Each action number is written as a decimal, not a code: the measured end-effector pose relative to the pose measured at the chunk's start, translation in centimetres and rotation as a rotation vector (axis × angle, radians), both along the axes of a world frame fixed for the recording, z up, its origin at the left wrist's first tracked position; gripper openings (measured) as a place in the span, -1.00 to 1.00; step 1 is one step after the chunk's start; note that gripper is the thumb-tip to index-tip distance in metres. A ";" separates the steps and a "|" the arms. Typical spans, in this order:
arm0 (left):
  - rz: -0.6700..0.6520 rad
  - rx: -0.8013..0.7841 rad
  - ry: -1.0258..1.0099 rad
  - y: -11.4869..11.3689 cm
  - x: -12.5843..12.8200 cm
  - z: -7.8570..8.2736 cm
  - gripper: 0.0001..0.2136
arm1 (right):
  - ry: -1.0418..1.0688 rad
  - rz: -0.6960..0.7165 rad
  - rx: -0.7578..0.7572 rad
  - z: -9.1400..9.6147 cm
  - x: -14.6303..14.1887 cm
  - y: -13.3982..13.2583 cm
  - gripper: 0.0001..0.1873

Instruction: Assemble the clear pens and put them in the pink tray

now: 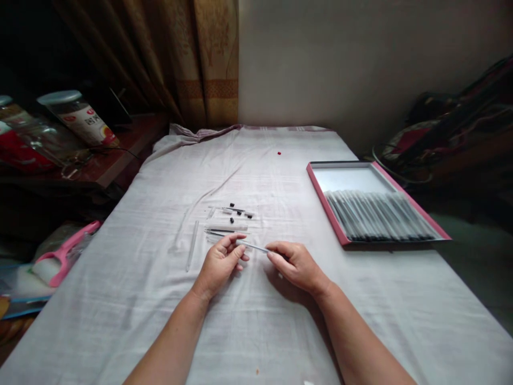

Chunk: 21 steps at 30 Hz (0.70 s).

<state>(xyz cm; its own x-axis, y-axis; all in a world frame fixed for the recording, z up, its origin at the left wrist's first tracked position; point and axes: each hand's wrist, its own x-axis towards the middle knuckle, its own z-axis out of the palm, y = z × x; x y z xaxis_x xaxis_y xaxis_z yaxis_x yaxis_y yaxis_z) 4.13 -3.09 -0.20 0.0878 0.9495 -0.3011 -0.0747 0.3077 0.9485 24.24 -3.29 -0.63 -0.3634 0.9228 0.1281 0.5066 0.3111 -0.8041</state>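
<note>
Both my hands meet low over a white cloth [256,321] that covers the table. My left hand [222,263] pinches one end of a thin clear pen tube [253,246], fingers curled. My right hand [294,263] pinches the tube's other end. Just beyond my fingers lie loose pen parts: clear barrels [224,230], a lone clear tube [192,245] to the left, and several small black caps [239,212].
A pink-edged tray [320,195] at the right holds a row of several finished pens [377,215]. A tiny red bit [279,153] lies far back on the cloth. Jars [78,116] stand on a side shelf at left, with a pink-handled roller [60,259] below. Bags are piled at right.
</note>
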 end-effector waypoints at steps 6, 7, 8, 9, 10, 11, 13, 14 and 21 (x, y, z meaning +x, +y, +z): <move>0.007 0.042 -0.036 0.1 -0.5 0.2 -0.39 | 0.091 -0.412 0.284 -0.3 2.1 0.8 -0.75; 0.000 0.047 -0.036 0.1 -0.6 0.2 -0.40 | 0.089 -0.520 0.322 -0.2 3.1 1.1 -0.74; -0.008 0.050 -0.036 0.1 -0.6 0.2 -0.40 | 0.064 -0.625 0.356 0.0 4.4 1.4 -0.72; -0.014 0.052 -0.036 0.1 -0.7 0.2 -0.42 | 0.011 -0.722 0.377 0.1 5.8 1.6 -0.71; -0.019 0.051 -0.036 0.1 -0.7 0.2 -0.43 | -0.057 -0.818 0.402 0.2 7.4 1.9 -0.68; -0.024 0.049 -0.036 0.0 -0.7 0.2 -0.45 | -0.128 -0.908 0.424 0.3 9.1 2.2 -0.66; -0.034 0.047 -0.038 0.0 -0.6 0.2 -0.49 | -0.259 -1.071 0.415 0.3 12.3 2.6 -0.65; -0.038 0.047 -0.040 0.0 -0.6 0.3 -0.51 | -0.325 -1.130 0.392 0.2 13.7 2.7 -0.66; -0.042 0.051 -0.050 0.1 -0.5 0.2 -0.53 | -0.592 -1.213 0.272 0.3 16.3 3.5 -0.67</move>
<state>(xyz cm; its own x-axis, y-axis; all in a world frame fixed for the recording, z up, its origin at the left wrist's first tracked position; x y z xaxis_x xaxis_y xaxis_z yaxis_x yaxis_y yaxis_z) 3.59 -3.02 0.00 0.1414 0.9586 -0.2470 -0.1105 0.2633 0.9584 40.54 0.18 -0.37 0.5811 0.6685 0.4641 0.8133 -0.4563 -0.3611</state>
